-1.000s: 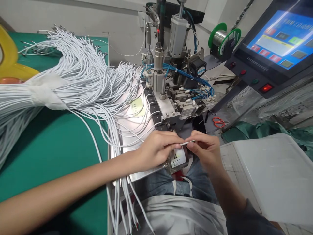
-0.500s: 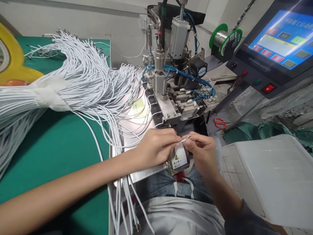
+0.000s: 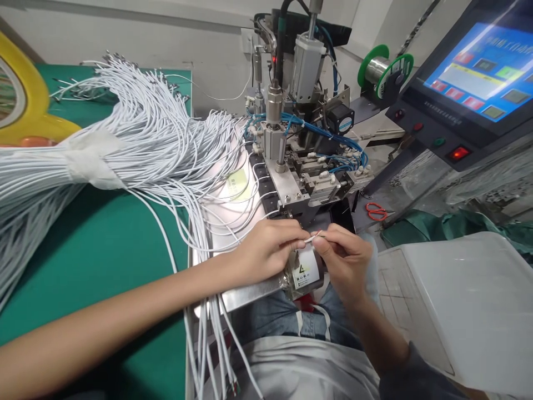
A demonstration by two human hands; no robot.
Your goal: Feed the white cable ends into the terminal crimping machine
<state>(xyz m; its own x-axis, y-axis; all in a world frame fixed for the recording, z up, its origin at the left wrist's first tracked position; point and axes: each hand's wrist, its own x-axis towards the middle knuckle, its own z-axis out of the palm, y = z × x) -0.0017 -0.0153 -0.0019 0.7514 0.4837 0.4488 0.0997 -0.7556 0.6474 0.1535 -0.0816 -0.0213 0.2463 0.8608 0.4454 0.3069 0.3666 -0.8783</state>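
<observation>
My left hand [image 3: 266, 250] and my right hand [image 3: 345, 258] meet just in front of the soldering machine [image 3: 300, 139]. Both pinch the bared end of one thin white cable [image 3: 313, 239] between thumb and fingers. The cable runs back under my left hand toward the loose white cables [image 3: 216, 183] lying on the metal plate [image 3: 245, 291]. Below the hands sits a small part with a white warning label [image 3: 306, 269]. A big taped bundle of white cables [image 3: 91, 155] lies on the green mat to the left.
A touch screen panel [image 3: 478, 72] with red buttons stands at the right. A green solder spool [image 3: 381, 66] sits behind the machine. Red scissors [image 3: 377, 211] lie right of the machine. A white plastic bin [image 3: 466, 305] is at the right front. A yellow tape roll [image 3: 20, 111] is far left.
The cable end between my hands has shortened as my right fingers closed in toward my left. Both hands shifted slightly up toward the machine.
</observation>
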